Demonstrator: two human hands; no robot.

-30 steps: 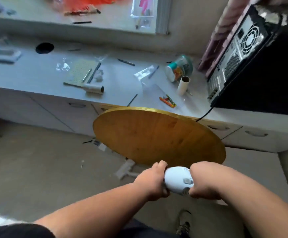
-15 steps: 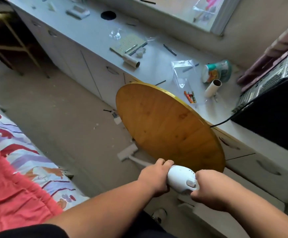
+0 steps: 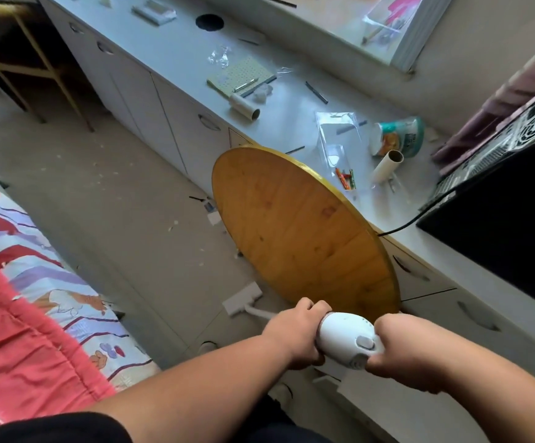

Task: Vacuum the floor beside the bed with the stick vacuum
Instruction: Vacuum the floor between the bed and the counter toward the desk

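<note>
Both hands grip the white stick vacuum [image 3: 346,338] at its rounded top. My left hand [image 3: 295,334] wraps the front of the body and my right hand [image 3: 400,350] closes around the rear by the grey button. The white tube runs down to the flat floor head [image 3: 242,298], which rests on the beige floor [image 3: 125,219] just left of the round board. Pale crumbs and scraps lie scattered on the floor further ahead. The bed [image 3: 26,282] with a patterned sheet and red cover fills the left side.
A round wooden board [image 3: 301,231] leans against the white cabinet run [image 3: 170,116], whose top holds a notebook, cardboard tubes, a snack tub and plastic wrap. A black computer case [image 3: 499,225] stands at the right. A wooden frame [image 3: 26,65] is at far left.
The view has swung left, bringing the bed into sight. The floor head stays on the floor beside the round board. Both hands keep their grip on the vacuum.
</note>
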